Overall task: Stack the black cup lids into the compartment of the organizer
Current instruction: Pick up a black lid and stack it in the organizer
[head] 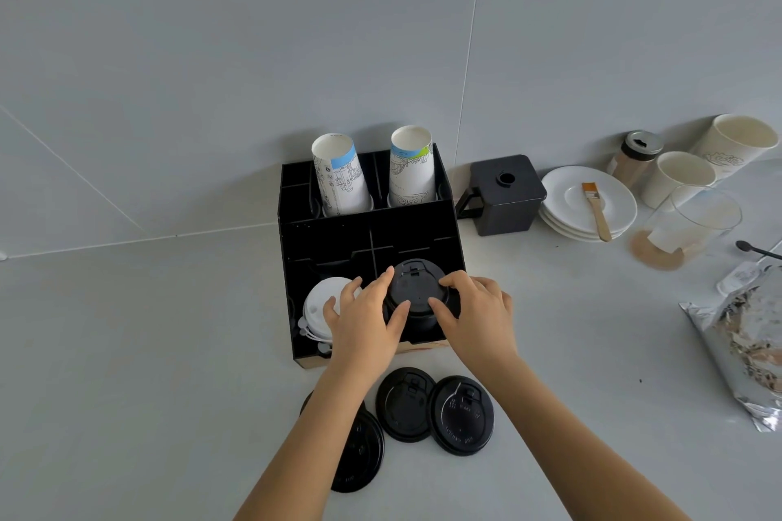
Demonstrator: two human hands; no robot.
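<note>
Both hands, left hand (364, 321) and right hand (478, 317), grip clamped on black lid stack (417, 294) in organizer (326, 241) front-right compartment.

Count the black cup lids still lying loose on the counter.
3, all in front of the organizer: left lid, partly under the left forearm; middle lid; right lid, overlapping the middle one. More may be hidden beneath the arm.

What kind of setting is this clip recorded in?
Probably a café or drinks-prep counter: a black organizer holding paper cups and lids, stacked saucers, and more cups against a tiled wall.
</note>
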